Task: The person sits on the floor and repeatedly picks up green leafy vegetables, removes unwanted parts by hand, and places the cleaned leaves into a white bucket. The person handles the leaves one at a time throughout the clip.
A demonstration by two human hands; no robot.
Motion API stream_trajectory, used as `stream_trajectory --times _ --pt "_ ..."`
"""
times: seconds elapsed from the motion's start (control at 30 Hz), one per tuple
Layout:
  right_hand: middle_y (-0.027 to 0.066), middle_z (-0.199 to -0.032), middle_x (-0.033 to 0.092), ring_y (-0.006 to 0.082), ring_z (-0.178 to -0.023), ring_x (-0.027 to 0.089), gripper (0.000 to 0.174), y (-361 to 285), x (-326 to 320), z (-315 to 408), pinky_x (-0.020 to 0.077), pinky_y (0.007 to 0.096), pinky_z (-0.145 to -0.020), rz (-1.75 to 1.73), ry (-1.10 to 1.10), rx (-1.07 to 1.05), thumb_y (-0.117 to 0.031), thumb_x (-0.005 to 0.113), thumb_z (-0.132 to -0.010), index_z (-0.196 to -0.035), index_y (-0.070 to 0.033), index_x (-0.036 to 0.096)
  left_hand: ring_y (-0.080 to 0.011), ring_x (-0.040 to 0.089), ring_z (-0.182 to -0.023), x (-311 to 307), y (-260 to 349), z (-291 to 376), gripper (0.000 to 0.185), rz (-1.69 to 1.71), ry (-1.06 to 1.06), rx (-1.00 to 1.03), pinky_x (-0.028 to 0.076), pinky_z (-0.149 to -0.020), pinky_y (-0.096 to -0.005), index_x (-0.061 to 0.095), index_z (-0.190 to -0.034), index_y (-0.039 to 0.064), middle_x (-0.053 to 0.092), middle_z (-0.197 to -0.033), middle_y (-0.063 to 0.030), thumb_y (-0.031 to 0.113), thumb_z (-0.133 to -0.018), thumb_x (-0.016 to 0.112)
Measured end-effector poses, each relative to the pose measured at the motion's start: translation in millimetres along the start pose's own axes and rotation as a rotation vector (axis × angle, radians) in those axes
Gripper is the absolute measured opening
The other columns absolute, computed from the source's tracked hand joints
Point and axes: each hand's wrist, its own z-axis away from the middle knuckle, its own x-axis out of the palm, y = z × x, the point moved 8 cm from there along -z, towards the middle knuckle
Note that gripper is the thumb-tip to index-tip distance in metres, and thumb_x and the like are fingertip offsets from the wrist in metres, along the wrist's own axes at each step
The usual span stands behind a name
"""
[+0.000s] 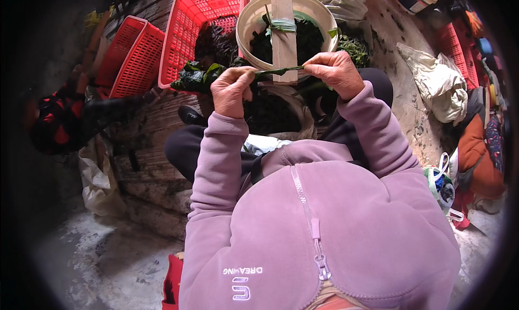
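A narrow dark green strip [279,71], apparently kelp, is stretched between my hands. My left hand [233,89] pinches its left end, and my right hand [334,71] pinches its right end between thumb and fingers. Just behind the strip, a pale wooden board [284,46] lies across a cream plastic bucket [245,16], with a greenish band [283,25] wrapped around it. Dark green cut pieces [310,36] lie inside the bucket. Left of my left hand, a wider folded green leaf [192,77] hangs over the corner of a red plastic basket [170,52].
More red baskets [136,62] stand at the left, near a person in dark and red clothing [61,127]. Green shreds [354,50] lie right of the bucket. An open sack [302,107] holds dark material between my legs. A whitish bag [440,83] lies at the right.
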Motion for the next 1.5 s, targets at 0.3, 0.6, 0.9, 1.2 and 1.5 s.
stream_trajectory --times 0.3,0.6,0.9,1.2,1.5 --pt "0.0020 -0.072 0.064 0.0047 -0.066 0.054 0.011 -33 17 -22 0.0449 0.0195 -0.059 0.064 -0.135 -0.151 -0.006 0.064 -0.079 -0.084 0.003 0.067 -0.0125 0.052 -0.102 56 42 -11 0.042 -0.301 -0.451 0.296 0.042 -0.085 -0.0249 0.053 -0.116 0.002 0.055 -0.114 -0.0099 0.010 -0.077 0.068" --pt "0.0022 -0.065 0.061 0.0064 -0.057 0.053 0.008 -15 -13 -86 0.0440 0.0222 -0.054 0.175 -0.143 -0.067 -0.006 0.065 -0.078 -0.080 0.002 0.066 -0.0069 0.056 -0.066 41 12 -72 0.013 -0.212 -0.399 0.156 0.045 -0.062 -0.0199 0.062 -0.089 -0.003 0.062 -0.074 -0.0030 0.009 -0.086 0.059" --pt "0.0145 -0.071 0.064 0.0230 -0.068 0.063 0.021 45 -45 -184 0.0484 0.0331 -0.068 0.597 0.181 -0.070 -0.022 0.062 -0.075 -0.081 -0.003 0.068 -0.0216 0.062 -0.063 20 -31 -203 0.017 -0.833 -0.083 0.239 0.047 -0.060 -0.0310 0.068 -0.087 0.009 0.065 -0.069 -0.0086 0.023 -0.081 0.060" --pt "-0.0064 -0.055 0.047 0.0002 -0.043 0.035 0.018 59 -90 -132 0.0240 0.0158 -0.038 -0.106 0.303 0.192 -0.017 0.058 -0.087 -0.090 -0.001 0.066 -0.0120 0.050 -0.063 26 -99 -210 0.037 -0.436 -0.197 -0.076 0.042 -0.058 -0.0300 0.062 -0.102 0.000 0.057 -0.073 -0.0057 0.032 -0.085 0.052" --pt "-0.0087 -0.065 0.051 -0.0023 -0.048 0.035 0.021 0 -196 -50 0.0220 0.0138 -0.042 0.018 0.532 0.034 -0.016 0.058 -0.088 -0.103 -0.003 0.064 -0.0144 0.062 -0.072 -116 -43 -123 0.014 -0.468 0.397 0.272 0.048 -0.072 -0.0253 0.068 -0.087 -0.002 0.067 -0.078 -0.0093 0.007 -0.077 0.063"
